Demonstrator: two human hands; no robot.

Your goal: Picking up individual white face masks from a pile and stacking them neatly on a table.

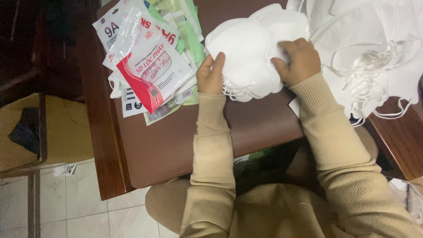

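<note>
Head view: fingers of left hand [210, 72] and right hand [298, 59] grip a stack of white masks [246, 57].

I count two hands: my left hand [210, 75] and my right hand [298, 59]. One stack of white masks [246, 57], centre; one pile of packets [150, 57], upper left; one loose heap of masks [370, 48], upper right.

I hold a stack of white masks [246, 57] on the brown desk mat [176, 141]. My left hand [210, 72] grips the stack's edge at nine o'clock, fingers curled onto it; my right hand [299, 59] presses on it at three o'clock. A pile of flat plastic packets [147, 57], red, white and green, lies at nine o'clock of the stack. A loose heap of masks [370, 48] with ear loops spreads at three o'clock.
</note>
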